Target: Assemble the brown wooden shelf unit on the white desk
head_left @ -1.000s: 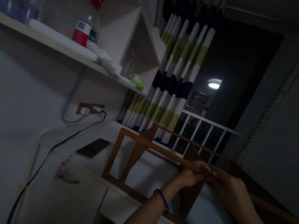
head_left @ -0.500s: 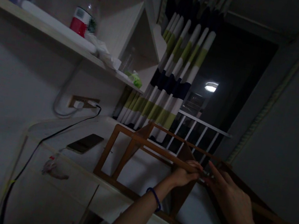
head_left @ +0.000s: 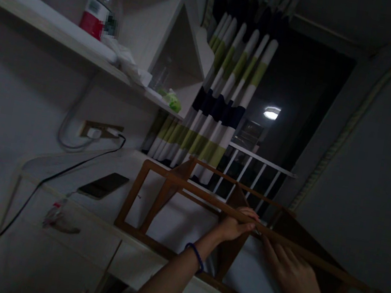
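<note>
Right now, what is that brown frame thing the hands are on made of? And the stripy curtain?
The brown frame looks like wood with a smooth reddish-brown finish: thin straight rails and flat panels, joined at square corners. The left hand grips its top rail; the right hand lies behind it. The stripy curtain looks like soft cloth, since it hangs in folds. The dim light leaves both a guess.

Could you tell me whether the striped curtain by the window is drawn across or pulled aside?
Pulled aside: the striped curtain hangs bunched at the left, leaving the dark window and white railing uncovered.
</note>
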Demonstrator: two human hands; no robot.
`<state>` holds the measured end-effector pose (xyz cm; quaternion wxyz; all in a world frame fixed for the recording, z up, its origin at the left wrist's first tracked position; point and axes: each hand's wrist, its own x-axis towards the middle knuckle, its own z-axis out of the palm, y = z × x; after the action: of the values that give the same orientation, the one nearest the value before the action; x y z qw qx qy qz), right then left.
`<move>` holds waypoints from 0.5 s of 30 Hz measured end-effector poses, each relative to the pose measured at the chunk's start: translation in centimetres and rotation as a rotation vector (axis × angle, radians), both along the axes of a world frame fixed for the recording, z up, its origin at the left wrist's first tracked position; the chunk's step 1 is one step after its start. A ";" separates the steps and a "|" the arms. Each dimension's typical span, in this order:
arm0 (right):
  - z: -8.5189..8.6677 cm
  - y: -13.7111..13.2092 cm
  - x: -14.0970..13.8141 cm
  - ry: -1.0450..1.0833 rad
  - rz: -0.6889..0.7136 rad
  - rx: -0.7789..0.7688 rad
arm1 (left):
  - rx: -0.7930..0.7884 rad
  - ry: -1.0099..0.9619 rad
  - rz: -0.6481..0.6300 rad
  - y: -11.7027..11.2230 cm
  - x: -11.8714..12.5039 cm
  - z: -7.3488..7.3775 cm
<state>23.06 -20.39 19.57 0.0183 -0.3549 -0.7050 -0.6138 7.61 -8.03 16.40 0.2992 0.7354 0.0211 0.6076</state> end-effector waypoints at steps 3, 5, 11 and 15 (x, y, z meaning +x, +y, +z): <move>-0.5 0.1 -0.9 -0.033 0.016 -0.037 | 0.002 0.003 -0.001 0.1 0.0 0.0; -0.9 0.1 -1.2 -0.052 0.022 -0.071 | -0.005 0.008 -0.003 0.2 0.0 0.0; -1.1 0.3 -1.9 -0.059 0.008 -0.107 | -0.001 -0.003 -0.011 0.3 0.0 0.0; -1.2 0.5 -1.7 -0.062 0.016 -0.096 | 0.019 0.013 -0.032 0.5 0.0 0.1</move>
<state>21.40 -19.88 18.39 -0.0158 -0.3304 -0.7368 -0.5897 7.56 -7.56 16.51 0.3017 0.7423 0.0054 0.5983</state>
